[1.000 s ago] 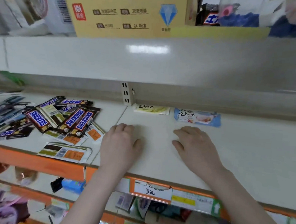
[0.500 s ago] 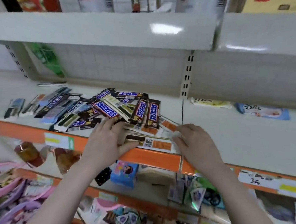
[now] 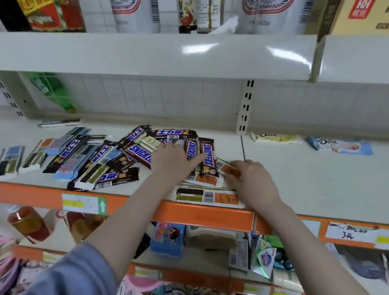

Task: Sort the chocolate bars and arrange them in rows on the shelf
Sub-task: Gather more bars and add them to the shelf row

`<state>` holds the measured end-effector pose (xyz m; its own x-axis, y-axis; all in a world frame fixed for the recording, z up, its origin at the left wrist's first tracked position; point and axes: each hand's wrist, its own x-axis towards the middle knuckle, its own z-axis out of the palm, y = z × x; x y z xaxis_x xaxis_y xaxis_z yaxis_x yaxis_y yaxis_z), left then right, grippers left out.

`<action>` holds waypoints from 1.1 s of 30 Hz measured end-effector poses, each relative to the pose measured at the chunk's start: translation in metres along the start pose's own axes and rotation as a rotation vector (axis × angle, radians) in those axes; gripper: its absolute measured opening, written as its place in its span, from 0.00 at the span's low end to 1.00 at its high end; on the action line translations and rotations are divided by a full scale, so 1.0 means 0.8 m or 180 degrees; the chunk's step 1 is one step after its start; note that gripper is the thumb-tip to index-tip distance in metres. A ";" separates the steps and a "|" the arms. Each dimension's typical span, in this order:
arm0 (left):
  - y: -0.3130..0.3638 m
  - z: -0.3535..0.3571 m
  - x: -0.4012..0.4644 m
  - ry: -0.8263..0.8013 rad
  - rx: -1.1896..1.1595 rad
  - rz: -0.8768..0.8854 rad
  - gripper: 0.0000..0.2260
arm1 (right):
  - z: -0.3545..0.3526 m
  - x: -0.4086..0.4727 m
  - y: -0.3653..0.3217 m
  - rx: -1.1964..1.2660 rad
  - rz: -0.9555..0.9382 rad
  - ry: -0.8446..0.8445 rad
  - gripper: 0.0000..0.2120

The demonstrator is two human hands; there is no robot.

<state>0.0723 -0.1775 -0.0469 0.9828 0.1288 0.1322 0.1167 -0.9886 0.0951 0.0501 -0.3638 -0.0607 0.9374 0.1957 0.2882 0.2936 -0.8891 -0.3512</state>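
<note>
Left hand point(image 3: 173, 162) lies flat, right hand point(image 3: 250, 180) pinches an orange-white wrapped bar point(image 3: 229, 171); the jumbled brown Snickers pile point(image 3: 143, 153) beside it might slide off.

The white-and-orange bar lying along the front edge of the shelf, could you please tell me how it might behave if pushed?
The white-and-orange bar lies flat in a glossy wrapper, so it would probably slide rather than roll. It looks thin and likely light. Sitting at the orange shelf lip, it could drop off if nudged forward.
</note>
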 end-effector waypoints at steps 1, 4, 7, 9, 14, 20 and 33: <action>0.008 0.002 0.008 -0.0021 0.0005 -0.0044 0.42 | 0.001 0.001 0.002 -0.0041 0.0014 -0.0003 0.17; 0.025 0.006 0.030 -0.0170 0.0054 -0.0222 0.45 | 0.003 0.006 0.011 -0.0004 0.0104 -0.0073 0.17; 0.037 0.006 0.045 -0.0400 -0.0011 -0.0335 0.47 | 0.005 0.010 0.018 0.0170 0.0198 -0.0139 0.19; 0.044 0.005 0.053 -0.0486 -0.0248 -0.0329 0.44 | 0.006 0.013 0.022 0.0290 0.0250 -0.0151 0.20; 0.053 0.003 0.059 -0.0587 -0.0424 -0.0291 0.35 | 0.001 0.017 0.029 0.0441 0.0421 -0.0237 0.23; 0.056 0.010 0.056 -0.0612 -0.0205 -0.0242 0.39 | -0.016 0.017 0.041 0.0311 0.0365 -0.0319 0.20; 0.035 0.009 0.045 -0.0392 -0.0621 -0.0038 0.14 | -0.033 -0.008 0.055 0.0548 -0.0277 -0.0295 0.10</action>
<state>0.1121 -0.2011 -0.0463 0.9930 0.1182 0.0095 0.1105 -0.9516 0.2866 0.0518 -0.4149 -0.0547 0.9180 0.3128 0.2437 0.3944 -0.7849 -0.4779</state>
